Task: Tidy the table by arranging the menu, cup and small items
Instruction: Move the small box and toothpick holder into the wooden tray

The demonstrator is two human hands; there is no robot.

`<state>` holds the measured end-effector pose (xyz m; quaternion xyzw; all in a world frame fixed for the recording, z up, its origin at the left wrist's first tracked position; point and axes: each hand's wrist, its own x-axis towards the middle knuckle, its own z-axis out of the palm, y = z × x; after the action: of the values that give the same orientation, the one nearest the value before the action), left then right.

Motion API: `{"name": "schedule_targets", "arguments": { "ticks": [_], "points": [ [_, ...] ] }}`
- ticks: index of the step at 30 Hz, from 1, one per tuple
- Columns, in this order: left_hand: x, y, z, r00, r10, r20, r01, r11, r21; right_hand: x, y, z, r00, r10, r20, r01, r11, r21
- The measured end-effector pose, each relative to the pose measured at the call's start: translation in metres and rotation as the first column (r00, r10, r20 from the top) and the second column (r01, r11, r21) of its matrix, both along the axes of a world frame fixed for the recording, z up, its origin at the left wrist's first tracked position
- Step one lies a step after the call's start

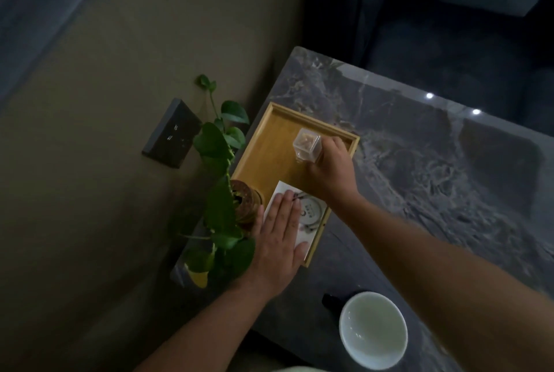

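A wooden tray (263,143) lies on the dark marble table (419,179). My right hand (329,170) grips a small clear plastic container (307,143) with toothpick-like sticks inside, held upright over the tray's far part. A white menu card (311,212) rests in the tray's near end. My left hand (278,239) lies flat on the card, fingers together and extended. A white cup with a dark handle (373,329) stands near the table's front edge, apart from both hands.
A potted green plant in a brownish glass pot (245,206) stands against the tray's left side, its leaves hanging over the table edge. A dark wall socket (171,134) is on the wall to the left. A dark sofa (449,11) lies beyond the table.
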<state>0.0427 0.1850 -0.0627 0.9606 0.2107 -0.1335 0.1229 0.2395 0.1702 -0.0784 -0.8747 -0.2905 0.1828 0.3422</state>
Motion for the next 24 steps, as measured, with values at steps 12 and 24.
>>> {"name": "schedule_targets", "arguments": {
  "ticks": [12, 24],
  "points": [
    [0.002, -0.001, 0.01, 1.0, 0.0, -0.019, 0.0, 1.0, 0.03, 0.011, 0.013, -0.015, 0.981, 0.062, 0.185, -0.036, 0.99, -0.139],
    [0.002, -0.002, 0.007, 1.0, 0.01, 0.006, -0.01, 1.0, 0.015, 0.01, 0.002, -0.005, 0.998, 0.037, 0.058, -0.036, 0.999, -0.025]
  ]
}}
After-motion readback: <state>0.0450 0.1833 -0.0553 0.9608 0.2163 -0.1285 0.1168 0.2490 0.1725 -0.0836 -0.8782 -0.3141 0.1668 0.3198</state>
